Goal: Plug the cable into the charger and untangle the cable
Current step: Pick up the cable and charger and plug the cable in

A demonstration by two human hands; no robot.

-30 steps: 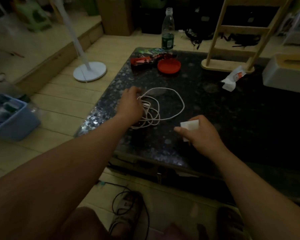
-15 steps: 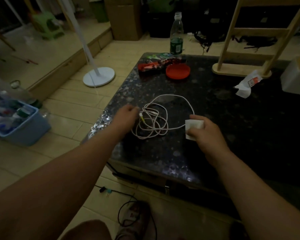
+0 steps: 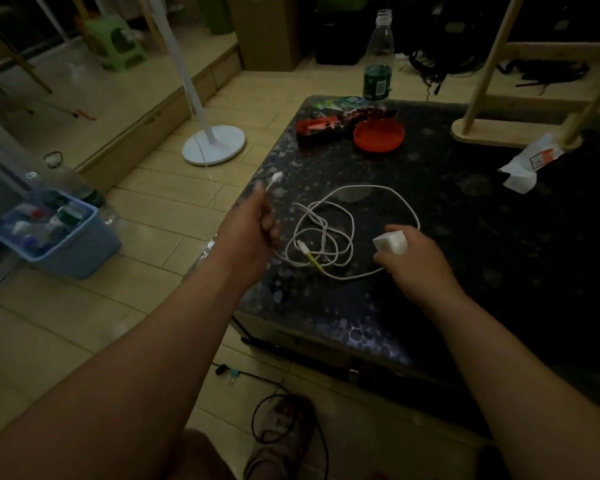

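Observation:
A white cable (image 3: pixel 352 233) lies in tangled loops on the dark speckled table (image 3: pixel 465 216). One of its ends, with a yellow sleeve and white plug (image 3: pixel 307 252), rests inside the loops. My left hand (image 3: pixel 257 223) is raised at the table's left edge, shut on the cable's other end, whose white plug (image 3: pixel 276 178) sticks up above my fingers. My right hand (image 3: pixel 414 259) holds the small white charger cube (image 3: pixel 390 241) just right of the tangle, above the table.
At the far side of the table sit a red lid (image 3: pixel 378 135), snack wrappers (image 3: pixel 329 123), a green-labelled bottle (image 3: pixel 378 69), a wooden rack (image 3: pixel 520 109) and a crumpled paper (image 3: pixel 527 164). A fan base (image 3: pixel 213 147) and blue bin (image 3: pixel 63 230) stand on the floor at the left.
My left hand has lifted off the tangle with one cable end and moved left and up. My right hand has raised the charger slightly beside the loops.

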